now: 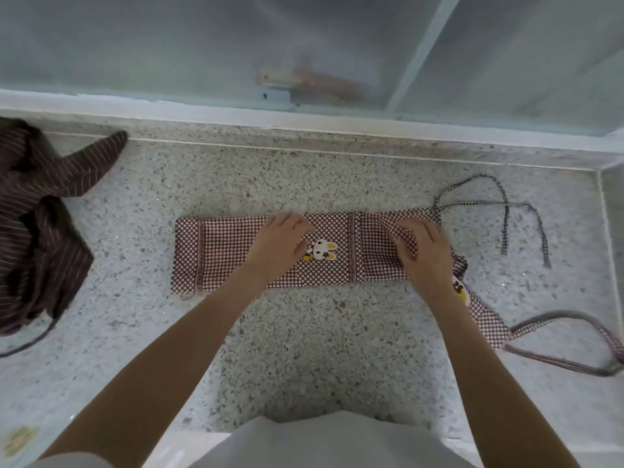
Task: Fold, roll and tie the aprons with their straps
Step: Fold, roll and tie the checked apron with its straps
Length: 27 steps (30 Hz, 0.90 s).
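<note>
Apron (229, 255): checked, folded into a long strip, mid table (304, 349).
Feel: prob. light, soft, limp; grab at the right end.
Left hand (280, 244): flat, pressing the cloth.
Right hand (422, 251): fingers bunching the fold.
Straps (506, 211): loose, off to the right.
Striped apron (37, 214): heaped far left.

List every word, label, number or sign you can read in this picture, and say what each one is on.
No readable text anywhere.
checked apron: only a rabbit picture, no words.
yellowish patch on the floor at lower left: too blurred to read, if it carries text at all.
blue-grey box behind the frosted glass: a small dark mark, too blurred to read.
striped apron: stripes only.
</note>
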Each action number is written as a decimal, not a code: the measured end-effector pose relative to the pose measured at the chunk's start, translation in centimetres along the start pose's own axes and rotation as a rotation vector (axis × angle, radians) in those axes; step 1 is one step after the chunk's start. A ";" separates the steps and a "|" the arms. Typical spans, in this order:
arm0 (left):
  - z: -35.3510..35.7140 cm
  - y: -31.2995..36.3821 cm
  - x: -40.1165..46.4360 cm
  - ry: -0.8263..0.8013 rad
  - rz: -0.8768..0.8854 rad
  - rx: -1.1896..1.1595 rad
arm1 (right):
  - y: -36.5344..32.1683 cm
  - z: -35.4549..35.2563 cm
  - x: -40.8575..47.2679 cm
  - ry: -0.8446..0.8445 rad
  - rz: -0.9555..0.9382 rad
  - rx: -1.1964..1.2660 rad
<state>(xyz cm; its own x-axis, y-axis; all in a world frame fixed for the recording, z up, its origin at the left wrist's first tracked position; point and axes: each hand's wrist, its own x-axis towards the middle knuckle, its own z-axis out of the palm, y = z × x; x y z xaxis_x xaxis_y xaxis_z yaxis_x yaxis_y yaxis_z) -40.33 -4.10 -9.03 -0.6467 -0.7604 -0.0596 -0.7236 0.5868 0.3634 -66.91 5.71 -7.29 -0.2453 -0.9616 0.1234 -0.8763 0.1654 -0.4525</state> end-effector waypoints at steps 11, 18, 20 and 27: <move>5.8 11.1 1.6 -0.243 0.052 0.073 | 8.1 -3.4 -15.1 -0.045 0.760 -0.201; 5.6 10.2 0.6 -0.272 0.054 0.135 | 11.2 -5.6 -16.0 -0.097 0.740 -0.061; 5.4 10.0 0.4 -0.280 0.036 0.153 | 11.9 -6.5 -15.9 -0.032 0.703 0.086; 4.7 9.4 0.1 -0.323 -0.011 0.251 | 12.7 -11.4 -9.8 0.302 0.810 0.821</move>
<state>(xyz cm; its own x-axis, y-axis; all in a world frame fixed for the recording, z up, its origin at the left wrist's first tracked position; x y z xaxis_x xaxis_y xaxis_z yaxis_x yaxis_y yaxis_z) -48.38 2.64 -9.96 -0.6524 -0.6639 -0.3655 -0.7413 0.6593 0.1256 -80.42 19.71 -4.16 -0.7891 -0.5332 -0.3050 0.0786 0.4049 -0.9110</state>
